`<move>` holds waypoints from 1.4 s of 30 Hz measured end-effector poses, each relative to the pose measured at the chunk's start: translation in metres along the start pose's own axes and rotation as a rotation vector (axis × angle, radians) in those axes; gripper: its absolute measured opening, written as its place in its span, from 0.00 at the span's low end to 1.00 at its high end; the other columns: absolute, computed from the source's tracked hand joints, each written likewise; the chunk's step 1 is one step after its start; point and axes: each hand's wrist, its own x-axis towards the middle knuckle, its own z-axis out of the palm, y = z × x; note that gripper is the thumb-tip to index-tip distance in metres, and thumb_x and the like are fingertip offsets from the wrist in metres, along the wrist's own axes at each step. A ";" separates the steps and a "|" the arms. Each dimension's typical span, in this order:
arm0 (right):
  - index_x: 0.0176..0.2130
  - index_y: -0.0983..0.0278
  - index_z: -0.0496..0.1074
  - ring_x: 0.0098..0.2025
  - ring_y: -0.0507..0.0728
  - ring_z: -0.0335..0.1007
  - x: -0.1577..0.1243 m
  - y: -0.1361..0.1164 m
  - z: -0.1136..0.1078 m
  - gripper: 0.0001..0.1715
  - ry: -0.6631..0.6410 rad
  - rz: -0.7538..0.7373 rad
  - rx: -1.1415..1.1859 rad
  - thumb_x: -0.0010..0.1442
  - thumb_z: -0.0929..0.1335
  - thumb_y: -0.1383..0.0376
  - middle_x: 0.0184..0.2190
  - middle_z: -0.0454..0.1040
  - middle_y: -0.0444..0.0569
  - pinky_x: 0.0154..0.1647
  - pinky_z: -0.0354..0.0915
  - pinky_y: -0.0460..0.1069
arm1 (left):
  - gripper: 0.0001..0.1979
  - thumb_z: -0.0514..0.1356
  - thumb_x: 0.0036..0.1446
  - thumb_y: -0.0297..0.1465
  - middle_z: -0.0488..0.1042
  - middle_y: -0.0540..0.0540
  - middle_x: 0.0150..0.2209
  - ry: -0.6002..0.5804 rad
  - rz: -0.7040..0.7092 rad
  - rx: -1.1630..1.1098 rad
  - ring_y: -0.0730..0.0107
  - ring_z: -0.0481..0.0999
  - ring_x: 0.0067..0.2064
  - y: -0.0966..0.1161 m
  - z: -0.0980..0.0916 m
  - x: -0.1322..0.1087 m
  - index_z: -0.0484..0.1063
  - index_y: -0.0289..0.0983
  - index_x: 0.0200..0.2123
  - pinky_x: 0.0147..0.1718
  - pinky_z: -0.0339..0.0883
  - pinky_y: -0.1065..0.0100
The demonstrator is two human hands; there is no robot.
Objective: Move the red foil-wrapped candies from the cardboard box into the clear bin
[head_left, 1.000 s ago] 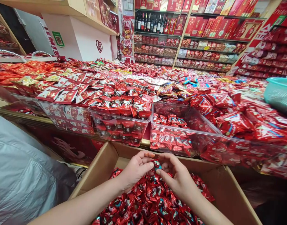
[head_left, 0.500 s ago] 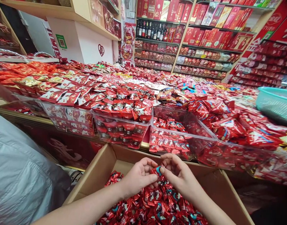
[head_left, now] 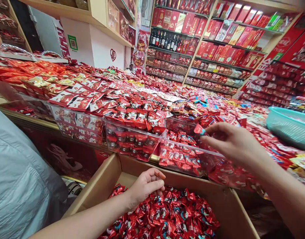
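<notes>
A red candy with a blue patch (head_left: 199, 129) is pinched between thumb and fingertips of my right hand (head_left: 224, 139). This hand is above a clear plastic bin (head_left: 204, 151) that holds a low layer of small red candies (head_left: 182, 137). My left hand (head_left: 149, 184) hovers over a cardboard box (head_left: 228, 202), its fingers curled in and the thumb lying against them. Whether anything sits inside those fingers is hidden. Many loose red wrapped candies (head_left: 172, 212), some showing blue, fill the bottom of the box.
Left of that bin stands a clear bin of dark-and-red packets (head_left: 135, 139). A turquoise basket (head_left: 289, 129) rests on candies at right. A person's grey sleeve (head_left: 20, 179) is close on the left. Shelves with boxes and bottles (head_left: 164, 39) line the back.
My right hand has moved up and right from the box to the clear bin, taking a candy along. The left hand stays over the box, and the view has shifted slightly.
</notes>
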 end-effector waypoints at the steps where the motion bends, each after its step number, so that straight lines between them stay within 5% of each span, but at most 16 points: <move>1: 0.27 0.63 0.69 0.25 0.53 0.65 0.017 0.003 0.000 0.11 -0.071 0.046 -0.101 0.43 0.66 0.59 0.24 0.70 0.46 0.24 0.59 0.47 | 0.12 0.60 0.46 0.34 0.68 0.50 0.24 -0.007 -0.008 0.025 0.75 0.67 0.24 -0.002 0.000 0.000 0.63 0.34 0.32 0.26 0.60 0.71; 6: 0.19 0.67 0.70 0.24 0.55 0.67 0.076 0.013 0.043 0.07 -0.484 0.187 -0.424 0.41 0.66 0.64 0.19 0.71 0.51 0.21 0.59 0.46 | 0.12 0.61 0.42 0.33 0.66 0.53 0.21 -0.019 -0.069 0.178 0.77 0.66 0.22 -0.013 0.000 0.001 0.64 0.34 0.29 0.24 0.57 0.73; 13: 0.09 0.67 0.65 0.18 0.55 0.66 0.084 0.016 0.076 0.09 -0.699 0.338 -0.496 0.35 0.66 0.73 0.08 0.64 0.47 0.18 0.60 0.47 | 0.13 0.62 0.38 0.33 0.64 0.53 0.21 -0.047 -0.091 0.213 0.77 0.63 0.24 -0.020 -0.002 0.000 0.66 0.34 0.28 0.26 0.56 0.73; 18: 0.12 0.67 0.68 0.20 0.55 0.67 0.083 0.022 0.081 0.05 -0.700 0.331 -0.493 0.36 0.67 0.72 0.10 0.66 0.48 0.18 0.59 0.46 | 0.10 0.58 0.43 0.32 0.64 0.52 0.23 -0.094 -0.107 0.419 0.77 0.62 0.25 -0.027 -0.003 0.003 0.65 0.34 0.31 0.26 0.56 0.74; 20: 0.16 0.68 0.70 0.22 0.57 0.67 0.086 0.025 0.077 0.01 -0.629 0.282 -0.499 0.35 0.68 0.72 0.14 0.68 0.50 0.20 0.59 0.47 | 0.10 0.56 0.44 0.32 0.64 0.52 0.23 -0.126 -0.132 0.593 0.75 0.63 0.26 -0.032 -0.008 0.002 0.65 0.35 0.33 0.26 0.57 0.73; 23: 0.25 0.69 0.71 0.30 0.58 0.68 0.084 0.020 0.059 0.08 -0.437 0.166 -0.500 0.43 0.66 0.65 0.24 0.71 0.55 0.24 0.59 0.48 | 0.12 0.57 0.42 0.33 0.67 0.47 0.25 -0.195 -0.192 0.835 0.66 0.67 0.28 -0.039 -0.021 -0.003 0.69 0.36 0.33 0.26 0.60 0.67; 27: 0.29 0.64 0.68 0.26 0.53 0.65 0.040 -0.001 0.028 0.13 -0.088 -0.180 -0.273 0.53 0.60 0.59 0.24 0.70 0.49 0.26 0.57 0.46 | 0.24 0.63 0.36 0.35 0.67 0.36 0.40 -0.437 -0.359 1.492 0.46 0.66 0.40 -0.052 -0.035 -0.009 0.69 0.36 0.40 0.34 0.61 0.56; 29: 0.28 0.63 0.67 0.25 0.50 0.62 0.001 -0.007 0.026 0.12 -0.037 -0.374 -0.104 0.54 0.60 0.59 0.22 0.68 0.46 0.26 0.57 0.45 | 0.27 0.65 0.31 0.32 0.65 0.32 0.43 -0.506 -0.425 1.579 0.40 0.63 0.43 -0.063 -0.035 -0.010 0.69 0.33 0.40 0.37 0.60 0.52; 32: 0.28 0.63 0.66 0.26 0.51 0.61 -0.064 0.009 0.050 0.11 -0.284 -0.502 -0.016 0.56 0.58 0.62 0.23 0.67 0.46 0.27 0.57 0.45 | 0.23 0.66 0.30 0.30 0.65 0.31 0.42 -0.588 -0.465 1.595 0.40 0.64 0.42 -0.077 -0.030 -0.010 0.72 0.32 0.36 0.37 0.60 0.51; 36: 0.27 0.64 0.65 0.28 0.52 0.62 -0.134 0.068 0.110 0.12 -0.553 -0.285 -0.095 0.56 0.56 0.66 0.25 0.66 0.48 0.28 0.57 0.46 | 0.18 0.63 0.37 0.32 0.69 0.35 0.37 -0.688 -0.498 1.625 0.48 0.68 0.38 -0.076 -0.018 -0.013 0.71 0.34 0.36 0.33 0.63 0.56; 39: 0.27 0.64 0.65 0.30 0.53 0.63 -0.159 0.099 0.136 0.11 -0.647 -0.143 -0.085 0.55 0.57 0.66 0.27 0.66 0.48 0.30 0.58 0.47 | 0.19 0.60 0.41 0.32 0.68 0.34 0.38 -0.694 -0.479 1.669 0.49 0.67 0.39 -0.064 -0.005 -0.022 0.69 0.32 0.40 0.35 0.63 0.57; 42: 0.28 0.64 0.64 0.31 0.54 0.63 -0.168 0.104 0.138 0.11 -0.670 -0.132 -0.020 0.55 0.56 0.65 0.27 0.65 0.48 0.32 0.59 0.47 | 0.21 0.60 0.42 0.35 0.68 0.34 0.39 -0.712 -0.456 1.703 0.49 0.66 0.40 -0.053 0.012 -0.034 0.68 0.32 0.41 0.37 0.62 0.56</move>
